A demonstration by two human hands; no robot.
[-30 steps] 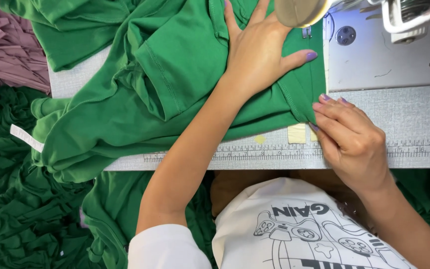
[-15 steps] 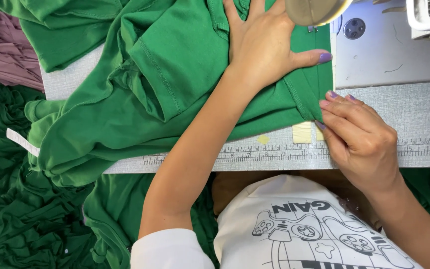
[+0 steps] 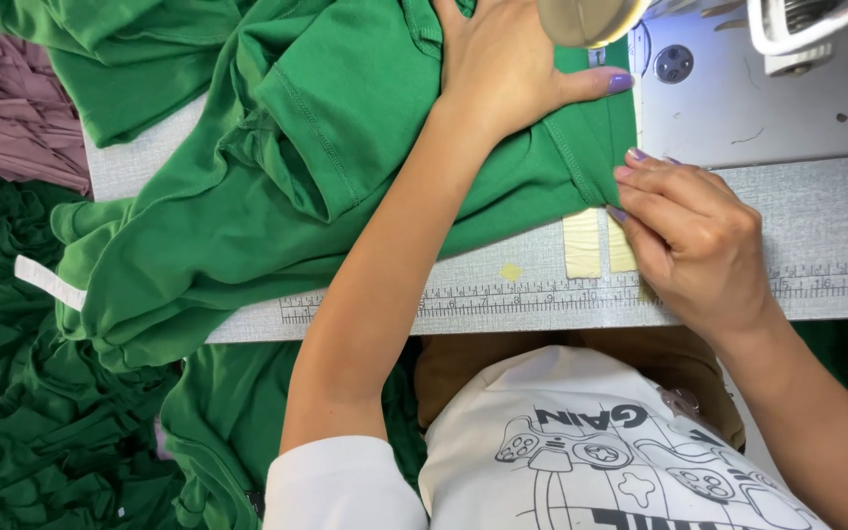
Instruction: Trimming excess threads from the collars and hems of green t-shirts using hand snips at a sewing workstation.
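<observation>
A green knit garment (image 3: 326, 167) lies spread over the grey sewing table (image 3: 817, 216). My left hand (image 3: 503, 69) presses flat on the fabric near the top, fingers spread, thumb pointing right. My right hand (image 3: 689, 236) pinches the garment's hemmed right edge (image 3: 581, 167) with its fingertips, just above two strips of yellowish tape (image 3: 596, 245) stuck to the table. The sewing machine (image 3: 738, 79) stands at the top right, with a round beige part (image 3: 586, 18) over my left hand.
A printed ruler strip (image 3: 503, 294) runs along the table's front edge. Heaps of green fabric (image 3: 22, 412) lie at the lower left, and a pile of mauve fabric (image 3: 2, 98) at the upper left. A white label strip (image 3: 46, 280) hangs off the garment's left side.
The view has shifted so my hands sit higher and further right in the frame. The green fabric edge has slid toward the machine. Both hands keep their hold.
</observation>
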